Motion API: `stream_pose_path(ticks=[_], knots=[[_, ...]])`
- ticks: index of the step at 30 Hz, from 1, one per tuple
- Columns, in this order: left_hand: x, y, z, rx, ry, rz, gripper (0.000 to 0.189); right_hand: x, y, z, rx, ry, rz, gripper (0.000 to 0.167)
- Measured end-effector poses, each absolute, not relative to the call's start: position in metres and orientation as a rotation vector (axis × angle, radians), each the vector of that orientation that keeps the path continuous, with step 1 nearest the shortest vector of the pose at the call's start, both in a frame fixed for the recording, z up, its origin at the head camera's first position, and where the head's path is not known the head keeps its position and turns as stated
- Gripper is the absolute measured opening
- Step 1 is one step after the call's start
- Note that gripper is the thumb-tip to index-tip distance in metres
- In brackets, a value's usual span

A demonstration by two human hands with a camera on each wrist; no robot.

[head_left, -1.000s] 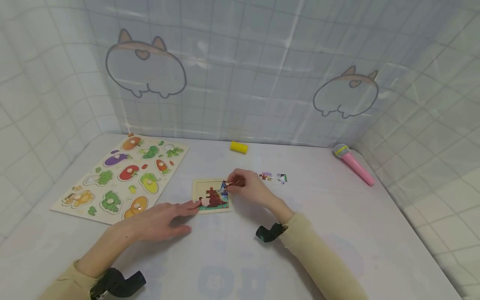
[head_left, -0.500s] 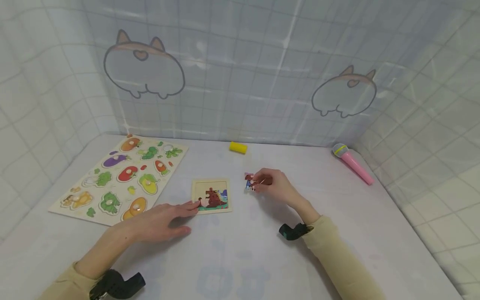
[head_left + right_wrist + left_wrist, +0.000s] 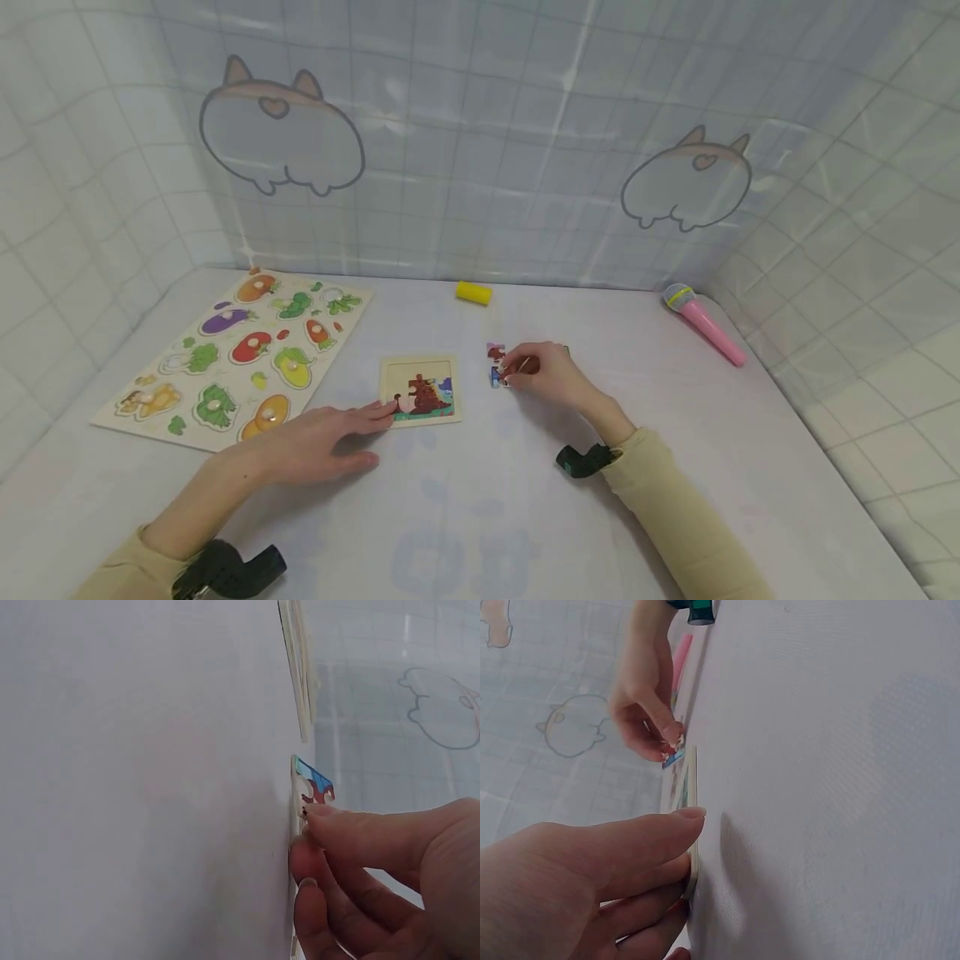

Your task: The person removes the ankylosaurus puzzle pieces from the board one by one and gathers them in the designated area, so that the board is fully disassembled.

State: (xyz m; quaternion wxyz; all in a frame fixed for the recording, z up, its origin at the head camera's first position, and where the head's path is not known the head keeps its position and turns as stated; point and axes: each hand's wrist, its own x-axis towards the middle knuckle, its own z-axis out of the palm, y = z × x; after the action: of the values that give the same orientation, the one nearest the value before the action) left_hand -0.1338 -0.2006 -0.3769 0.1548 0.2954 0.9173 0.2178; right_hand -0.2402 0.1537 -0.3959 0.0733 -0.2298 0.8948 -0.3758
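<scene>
The left hand (image 3: 322,446) lies with its fingers relaxed and nearly straight, the fingertips touching the left edge of a small, square, pale wooden puzzle tray (image 3: 397,377) on the bench (image 3: 630,375), which is covered in white. Inside the tray, joined jigsaw pieces (image 3: 429,402) show part of a brown figure above a green strip; bare wood shows along the top and upper left.

The right hand (image 3: 553,375), well apart from the left, is just to the right of the tray, its thumb and fingers pinching what seems to be a small white-and-black jigsaw piece (image 3: 506,382), though the fingertips cover most of it. Touching or close by lies a blue-and-brown jigsaw piece (image 3: 318,780), and just beyond is a lilac-and-brown jigsaw piece (image 3: 496,351).

To the tray's left lies a large cream board (image 3: 234,377) with colourful vegetable shapes. A short yellow cylinder (image 3: 473,292) rests on its side near the back wall, and a pink toy microphone (image 3: 705,323) with a grey head lies at the far right.
</scene>
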Motion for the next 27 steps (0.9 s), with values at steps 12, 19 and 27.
stream_pose_path(ticks=[12,19,27], knots=[[-0.1329,-0.2003,-0.3776,0.81,2.627,0.617,0.055,-0.2384,0.1503,-0.4025,-0.748,2.755,-1.042,0.021],[-0.1329,-0.1995,-0.3766,0.79,2.621,0.615,0.056,-0.2386,0.1494,-0.4046,-0.751,2.786,-0.969,0.024],[-0.1331,-0.1997,-0.3777,0.793,2.631,0.618,0.054,-0.2367,0.1495,-0.4039,-0.738,2.787,-1.0,0.022]])
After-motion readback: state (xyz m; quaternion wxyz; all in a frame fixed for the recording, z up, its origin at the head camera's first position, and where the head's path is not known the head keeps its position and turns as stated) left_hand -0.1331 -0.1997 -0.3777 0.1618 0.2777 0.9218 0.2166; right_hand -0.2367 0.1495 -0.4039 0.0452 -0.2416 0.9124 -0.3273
